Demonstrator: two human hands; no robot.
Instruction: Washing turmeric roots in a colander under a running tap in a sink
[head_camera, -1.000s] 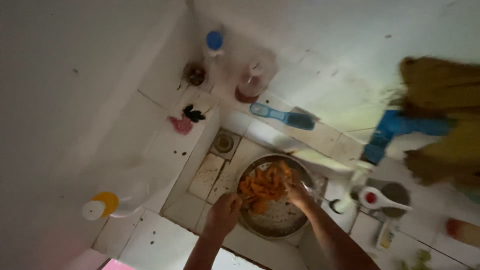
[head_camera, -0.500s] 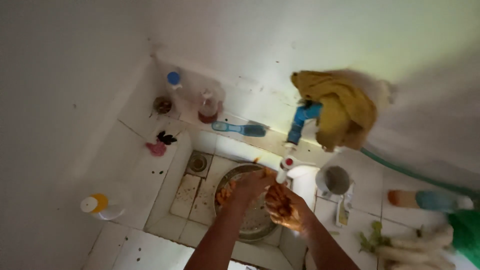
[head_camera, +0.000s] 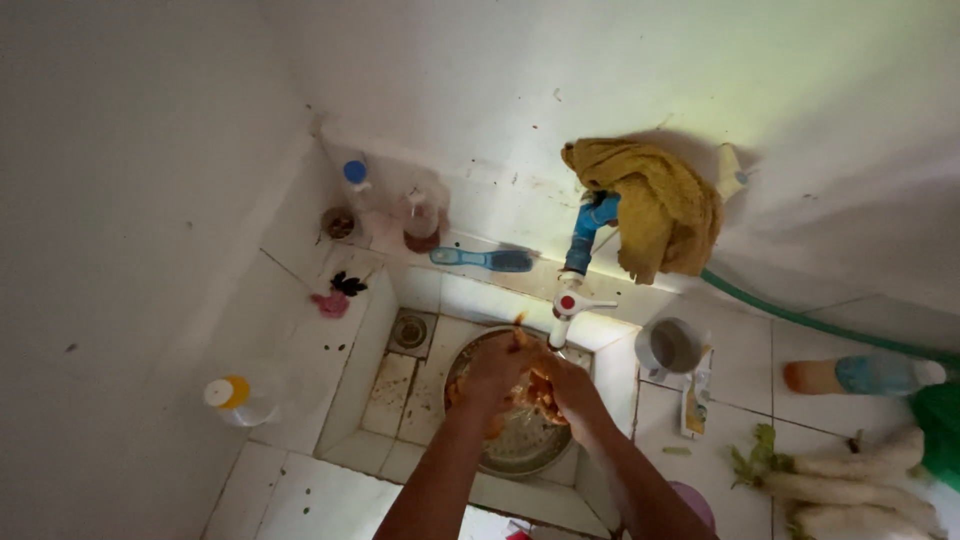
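At the far left edge of the tiled surface lies a clear bottle with a yellow-and-white cap (head_camera: 232, 396), its body faint against the white tile. Near the back left corner stand a blue-capped bottle (head_camera: 354, 178), a small dark cup (head_camera: 340, 223) and a jar with a reddish base (head_camera: 420, 222); a pink scrap (head_camera: 330, 303) sits by the sink's (head_camera: 372, 345) left rim. Along the back rim rests a blue brush (head_camera: 484, 260). Down in the sink a metal bowl (head_camera: 515, 450) is largely covered by both hands. The left hand (head_camera: 497, 368) and the right hand (head_camera: 562, 385) meet under the white tap (head_camera: 566, 310), fingers curled around orange pieces (head_camera: 541, 395), most of which are hidden inside the grip; how tightly the fingers close is hard to make out. Both forearms are cut off by the lower frame. A yellow cloth (head_camera: 655, 205) drapes over the blue pipe (head_camera: 588, 228), hiding its top. Right of the sink stand a grey mug (head_camera: 672, 346) and white radishes (head_camera: 850, 480), cut off at the corner.
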